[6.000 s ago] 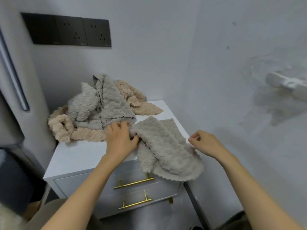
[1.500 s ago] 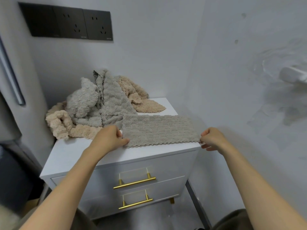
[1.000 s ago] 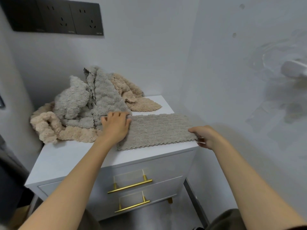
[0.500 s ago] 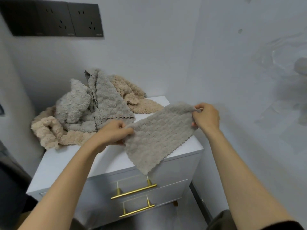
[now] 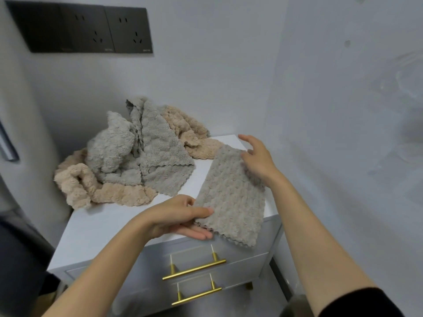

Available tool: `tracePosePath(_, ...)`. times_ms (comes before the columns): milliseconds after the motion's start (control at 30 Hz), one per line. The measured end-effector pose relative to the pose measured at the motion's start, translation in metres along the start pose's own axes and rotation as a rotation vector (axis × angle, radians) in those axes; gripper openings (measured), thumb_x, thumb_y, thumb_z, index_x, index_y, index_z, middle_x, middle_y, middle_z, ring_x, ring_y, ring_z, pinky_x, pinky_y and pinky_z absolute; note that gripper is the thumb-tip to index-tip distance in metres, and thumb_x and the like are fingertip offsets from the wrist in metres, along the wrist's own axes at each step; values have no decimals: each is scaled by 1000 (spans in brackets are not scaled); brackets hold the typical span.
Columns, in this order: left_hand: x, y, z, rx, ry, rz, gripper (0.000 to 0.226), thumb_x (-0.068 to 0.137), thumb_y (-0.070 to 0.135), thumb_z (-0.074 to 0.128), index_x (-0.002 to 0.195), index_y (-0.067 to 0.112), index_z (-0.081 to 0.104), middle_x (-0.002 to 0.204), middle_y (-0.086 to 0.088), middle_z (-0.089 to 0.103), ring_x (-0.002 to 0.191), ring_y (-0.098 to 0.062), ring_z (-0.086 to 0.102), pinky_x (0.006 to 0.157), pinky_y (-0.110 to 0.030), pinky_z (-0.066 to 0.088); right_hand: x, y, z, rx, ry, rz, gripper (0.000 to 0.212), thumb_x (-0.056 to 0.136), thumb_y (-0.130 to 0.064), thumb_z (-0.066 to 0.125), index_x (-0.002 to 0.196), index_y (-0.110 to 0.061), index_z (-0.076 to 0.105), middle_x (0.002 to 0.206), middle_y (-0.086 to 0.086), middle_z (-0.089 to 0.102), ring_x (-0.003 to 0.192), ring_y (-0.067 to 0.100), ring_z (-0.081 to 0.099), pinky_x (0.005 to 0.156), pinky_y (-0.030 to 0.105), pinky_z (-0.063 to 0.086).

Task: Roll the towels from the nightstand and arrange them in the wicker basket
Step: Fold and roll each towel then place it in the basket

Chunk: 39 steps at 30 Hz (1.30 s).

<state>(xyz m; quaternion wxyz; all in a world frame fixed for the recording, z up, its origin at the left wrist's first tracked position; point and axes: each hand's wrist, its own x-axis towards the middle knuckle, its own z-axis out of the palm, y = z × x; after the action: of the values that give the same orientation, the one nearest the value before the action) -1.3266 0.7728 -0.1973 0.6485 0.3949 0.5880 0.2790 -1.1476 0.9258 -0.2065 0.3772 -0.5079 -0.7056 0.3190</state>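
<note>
One view, head camera. Item: grey towel, a folded strip lying flat on the right front of the white nightstand, its near scalloped edge overhanging the drawer front. Left hand pinches its near left corner (thumb on top, fingers beneath). Right hand rests on the far end, fingers spread and loose. Towel pile, grey and beige, sits at the back left. Brass handles below.

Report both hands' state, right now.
The left hand pinches the near corner of the grey towel.
The right hand is open, fingers spread, at the towel's far end.
</note>
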Motion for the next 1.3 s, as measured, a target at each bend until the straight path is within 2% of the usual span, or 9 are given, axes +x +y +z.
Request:
tracePosePath(100, 2, -1, 1, 28, 13, 11, 85, 89, 19, 66, 148, -2, 9, 129, -22, 52, 86, -27, 72, 72, -30, 60, -8, -4, -6, -116, -63, -8, 44, 95, -3, 41, 135, -18, 52, 147, 3, 41, 132, 21, 42, 107, 30, 36)
tracePosePath(267, 2, -4, 1, 40, 31, 20, 62, 90, 21, 64, 135, -6, 30, 109, -21, 63, 81, -26, 73, 62, -26, 60, -42, -15, -20, -245, -184, -58, 45, 92, 0, 40, 124, -23, 60, 141, -2, 51, 105, 12, 55, 77, 21, 44)
tracePosePath(433, -2, -8, 0, 235, 201, 105, 59, 88, 34, 65, 131, 5, 36, 77, -14, 71, 57, -17, 69, 56, -24, 58, -98, -18, -24, -441, -418, -139, 57, 79, 2, 52, 133, -19, 52, 138, -1, 49, 127, 13, 44, 93, 15, 33)
tracePosePath(567, -2, -16, -9, 559, 354, 264, 52, 87, 45, 63, 124, 15, 42, 79, -5, 70, 54, -11, 64, 52, -22, 51, -138, -15, -23, -692, -460, -279, 76, 79, -22, 61, 147, -24, 27, 150, -5, 30, 138, 14, 26, 111, 27, 26)
tracePosePath(700, 0, -28, -18, 976, 530, 525, 44, 86, 47, 62, 124, 31, 46, 99, 8, 48, 75, -2, 50, 66, -25, 43, -161, 5, -4, -950, -342, -381, 97, 77, -46, 67, 151, -24, 8, 158, 1, 14, 145, 24, 14, 119, 40, 9)
tracePosePath(800, 1, -34, -22, 1057, 457, 742, 26, 89, 36, 63, 114, 37, 55, 114, 13, 45, 102, -6, 46, 84, -28, 45, -169, 20, 13, -1030, -247, -376, 110, 56, -48, 85, 143, -15, 27, 150, 10, 37, 135, 34, 40, 111, 50, 32)
tracePosePath(1033, -2, -44, -29, 1088, 316, 757, 34, 86, 21, 60, 116, 37, 62, 133, 19, 53, 127, -1, 42, 108, -28, 35, -166, 34, 22, -971, -60, -477, 75, 59, -12, 79, 126, -12, 44, 138, 14, 52, 123, 36, 54, 99, 51, 46)
tracePosePath(1167, -5, -48, -33, 1150, 265, 685, 49, 81, 31, 64, 127, 44, 51, 143, 26, 39, 137, 3, 25, 110, -24, 26, -165, 33, 12, -852, -63, -540, 49, 76, -9, 61, 123, -11, 47, 134, 13, 56, 121, 34, 56, 101, 49, 44)
tracePosePath(1300, -2, -50, -30, 1199, 322, 771, 46, 81, 47, 68, 123, 39, 53, 134, 20, 51, 129, -2, 40, 104, -23, 34, -160, 31, -15, -688, -199, -492, 40, 95, -18, 46, 135, -9, 49, 135, 8, 56, 126, 29, 52, 107, 40, 39)
